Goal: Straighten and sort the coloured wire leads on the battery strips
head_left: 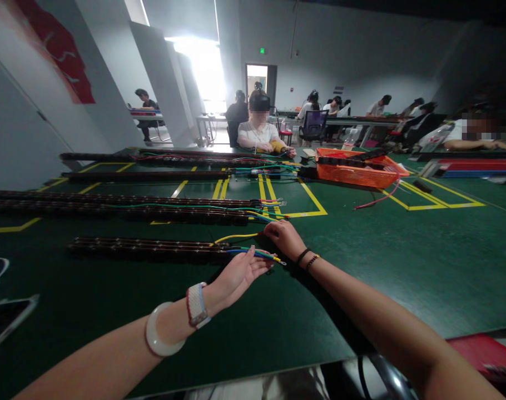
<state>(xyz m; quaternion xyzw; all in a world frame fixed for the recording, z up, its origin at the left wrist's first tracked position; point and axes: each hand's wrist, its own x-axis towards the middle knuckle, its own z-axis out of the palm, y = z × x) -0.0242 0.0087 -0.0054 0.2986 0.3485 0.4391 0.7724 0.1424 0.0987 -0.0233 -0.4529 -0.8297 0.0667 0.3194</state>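
Observation:
My left hand [238, 273] has its thumb and fingers around a bundle of blue and green wires [236, 251], the fingers fairly straight beneath them. A ring terminal [282, 263] sticks out past my fingertips. With bent fingers, my right hand [284, 238] pinches the end of a yellow wire [236, 236]. These wires come out of the right end of a long dark strip assembly [153, 248] lying on the green table. What exactly lies inside the right fingertips is hidden.
Behind are more long dark strips [123, 203] with coloured wires at their right ends. An orange basket [345, 172] holds dark parts, with a pink wire [378, 201] hanging out. Yellow tape [307, 214] marks the table. Across it sits a co-worker [259, 133].

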